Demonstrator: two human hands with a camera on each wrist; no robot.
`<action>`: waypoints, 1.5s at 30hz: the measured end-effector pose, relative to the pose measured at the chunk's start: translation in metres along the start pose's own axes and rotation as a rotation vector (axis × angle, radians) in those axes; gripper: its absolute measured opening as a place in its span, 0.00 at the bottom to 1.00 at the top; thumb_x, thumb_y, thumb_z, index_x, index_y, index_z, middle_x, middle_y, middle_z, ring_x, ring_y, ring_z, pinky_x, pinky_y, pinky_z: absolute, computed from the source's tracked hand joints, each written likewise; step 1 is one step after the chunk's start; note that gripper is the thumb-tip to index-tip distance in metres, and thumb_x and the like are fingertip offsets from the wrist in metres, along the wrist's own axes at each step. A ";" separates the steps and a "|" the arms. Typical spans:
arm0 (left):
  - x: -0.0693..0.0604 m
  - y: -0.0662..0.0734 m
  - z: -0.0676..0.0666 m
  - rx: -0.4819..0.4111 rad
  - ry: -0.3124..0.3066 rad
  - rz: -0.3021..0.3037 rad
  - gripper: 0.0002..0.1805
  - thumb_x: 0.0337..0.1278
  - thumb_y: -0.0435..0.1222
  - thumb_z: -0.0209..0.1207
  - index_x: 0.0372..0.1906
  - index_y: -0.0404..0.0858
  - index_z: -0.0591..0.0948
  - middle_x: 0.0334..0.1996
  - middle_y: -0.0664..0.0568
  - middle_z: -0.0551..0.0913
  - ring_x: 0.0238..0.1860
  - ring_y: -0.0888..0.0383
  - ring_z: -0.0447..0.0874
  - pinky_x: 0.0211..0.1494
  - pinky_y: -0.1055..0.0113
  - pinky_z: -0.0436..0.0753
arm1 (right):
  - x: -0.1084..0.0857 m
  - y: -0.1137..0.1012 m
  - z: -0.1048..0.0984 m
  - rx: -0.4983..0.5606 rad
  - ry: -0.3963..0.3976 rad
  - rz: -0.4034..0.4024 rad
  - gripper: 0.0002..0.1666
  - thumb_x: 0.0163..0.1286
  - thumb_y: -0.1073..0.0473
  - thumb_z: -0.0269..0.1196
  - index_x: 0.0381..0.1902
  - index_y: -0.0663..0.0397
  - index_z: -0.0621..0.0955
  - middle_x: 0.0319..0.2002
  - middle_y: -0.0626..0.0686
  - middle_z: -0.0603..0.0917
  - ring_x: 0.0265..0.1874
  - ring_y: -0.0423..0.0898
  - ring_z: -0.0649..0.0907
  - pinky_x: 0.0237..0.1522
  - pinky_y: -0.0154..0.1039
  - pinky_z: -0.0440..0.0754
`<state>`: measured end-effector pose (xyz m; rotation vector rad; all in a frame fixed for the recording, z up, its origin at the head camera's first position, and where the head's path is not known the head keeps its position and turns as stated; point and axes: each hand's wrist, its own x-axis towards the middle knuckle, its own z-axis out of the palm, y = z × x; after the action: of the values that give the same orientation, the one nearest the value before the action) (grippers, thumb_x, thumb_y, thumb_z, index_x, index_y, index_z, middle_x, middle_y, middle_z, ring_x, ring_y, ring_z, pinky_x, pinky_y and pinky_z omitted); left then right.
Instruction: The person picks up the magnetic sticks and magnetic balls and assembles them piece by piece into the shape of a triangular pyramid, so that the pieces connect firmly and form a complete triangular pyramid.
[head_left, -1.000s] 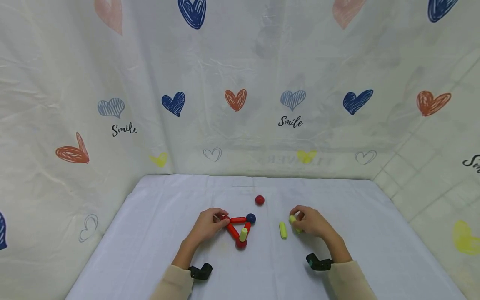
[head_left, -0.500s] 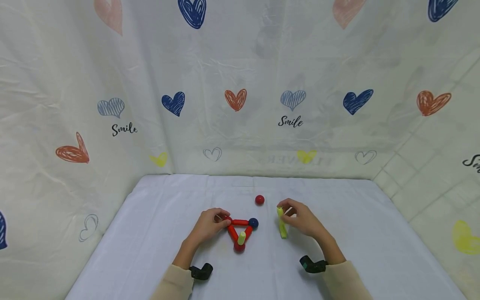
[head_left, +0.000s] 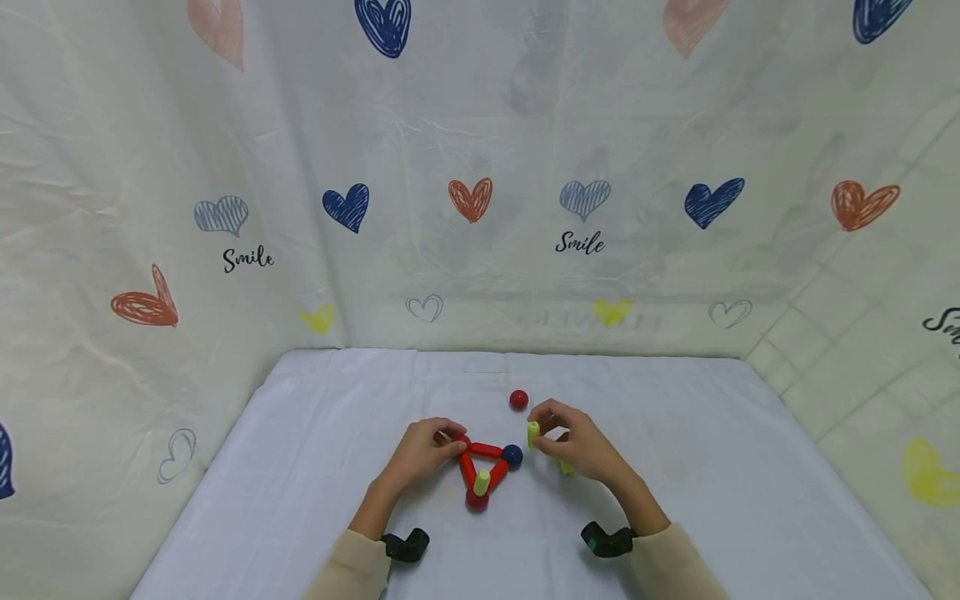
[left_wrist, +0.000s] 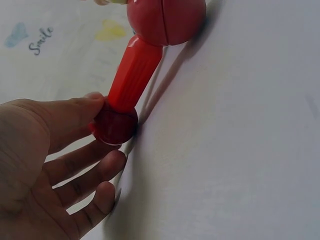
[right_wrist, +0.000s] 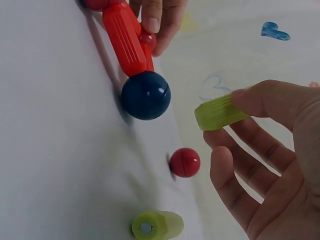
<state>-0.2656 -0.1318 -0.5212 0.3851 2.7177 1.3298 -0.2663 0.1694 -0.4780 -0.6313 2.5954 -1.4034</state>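
Blue ball: the right corner (head_left: 512,456) of the red rod triangle (head_left: 486,451) on the tabletop (head_left: 375,383); nothing stands on it.
Yellow-green rod: one, upright or nearly so (head_left: 482,482), on the near red ball (head_left: 477,500), left of the blue ball and nearer the person.
Right hand: thumb and fingers (head_left: 581,446) pinch a second rod (right_wrist: 220,114) in the air, just right of the blue ball and slightly beyond, apart from it.
Left hand: fingers (head_left: 422,450) grip the left corner ball (left_wrist: 115,125), left of the blue ball.
Spare rod: on the tabletop (right_wrist: 157,225), right of the blue ball, partly hidden by the right hand.
Loose red ball: beyond the blue ball (head_left: 519,400).
Step in hand: seemingly bringing the second rod to the bare corner.
Next move: likely calls for lowering its end onto the blue ball's top while the left hand steadies the triangle.
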 end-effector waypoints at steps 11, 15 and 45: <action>-0.001 0.004 0.002 0.004 -0.005 0.011 0.15 0.65 0.41 0.67 0.54 0.45 0.86 0.44 0.57 0.87 0.42 0.58 0.79 0.45 0.69 0.80 | 0.000 -0.006 0.015 0.003 -0.032 -0.028 0.15 0.69 0.62 0.68 0.52 0.52 0.80 0.44 0.48 0.84 0.46 0.48 0.82 0.42 0.37 0.83; -0.001 0.004 0.002 0.005 -0.001 0.022 0.15 0.65 0.41 0.67 0.54 0.44 0.86 0.44 0.57 0.87 0.42 0.59 0.80 0.44 0.69 0.80 | 0.000 -0.008 0.018 0.014 -0.029 -0.027 0.14 0.68 0.61 0.69 0.50 0.48 0.80 0.44 0.48 0.84 0.47 0.49 0.82 0.43 0.38 0.83; -0.001 0.007 0.006 0.015 0.066 -0.032 0.13 0.64 0.41 0.67 0.53 0.47 0.85 0.33 0.56 0.86 0.32 0.59 0.79 0.35 0.70 0.80 | 0.002 0.001 0.028 -0.124 -0.133 0.041 0.15 0.65 0.62 0.71 0.48 0.47 0.83 0.43 0.46 0.84 0.45 0.47 0.83 0.42 0.37 0.81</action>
<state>-0.2624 -0.1233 -0.5192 0.3020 2.7763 1.3385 -0.2599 0.1481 -0.4944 -0.6593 2.5888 -1.1545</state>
